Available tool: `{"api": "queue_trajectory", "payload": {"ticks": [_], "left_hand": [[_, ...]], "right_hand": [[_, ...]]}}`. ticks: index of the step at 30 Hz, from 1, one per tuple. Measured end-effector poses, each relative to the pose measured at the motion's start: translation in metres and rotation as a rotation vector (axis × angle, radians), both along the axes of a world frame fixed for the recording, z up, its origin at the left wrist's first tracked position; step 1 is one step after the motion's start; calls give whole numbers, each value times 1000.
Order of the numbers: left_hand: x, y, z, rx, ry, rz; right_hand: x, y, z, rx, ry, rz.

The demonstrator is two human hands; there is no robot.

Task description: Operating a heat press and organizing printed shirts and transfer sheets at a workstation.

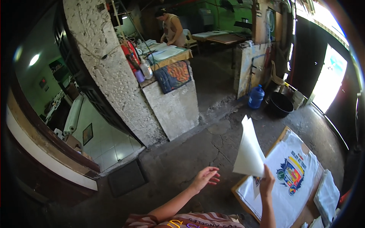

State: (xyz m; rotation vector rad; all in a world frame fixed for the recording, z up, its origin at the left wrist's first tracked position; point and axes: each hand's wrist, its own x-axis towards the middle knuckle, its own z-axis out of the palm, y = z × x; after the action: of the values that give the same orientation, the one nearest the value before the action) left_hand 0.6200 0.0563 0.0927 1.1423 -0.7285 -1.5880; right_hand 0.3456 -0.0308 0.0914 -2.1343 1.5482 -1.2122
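Note:
My right hand (pixel 268 181) grips white paper sheets (pixel 249 152) by their lower right edge, and they stand up curved from my fingers. Beneath and beside them lies a white shirt (pixel 277 207) on a brown board, with a colourful print (pixel 292 174) in blue, yellow and red. My left hand (pixel 205 179) is raised over the floor to the left of the sheets, touching nothing. Its fingers are loosely bent and apart.
A folded white cloth bundle (pixel 327 194) lies right of the shirt. Beyond are a blue water jug (pixel 256 97) and a black tub (pixel 280 105). A co-worker (pixel 173 28) stands at a table behind a low concrete wall (pixel 173 108). A dark mat (pixel 127 178) lies at left.

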Motion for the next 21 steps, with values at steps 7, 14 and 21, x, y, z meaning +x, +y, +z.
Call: {"api": "queue_trajectory", "payload": {"ticks": [7,14,21], "left_hand": [[146,8,-30,47,-185,511],[203,-29,-34,3,-377,611],[281,-72,-22,-7,-577,860]], "right_hand": [[96,-142,23,97,-427,87],[180,-286,20,201,-1014,362],[260,-434,-10,300,-671,229]]}}
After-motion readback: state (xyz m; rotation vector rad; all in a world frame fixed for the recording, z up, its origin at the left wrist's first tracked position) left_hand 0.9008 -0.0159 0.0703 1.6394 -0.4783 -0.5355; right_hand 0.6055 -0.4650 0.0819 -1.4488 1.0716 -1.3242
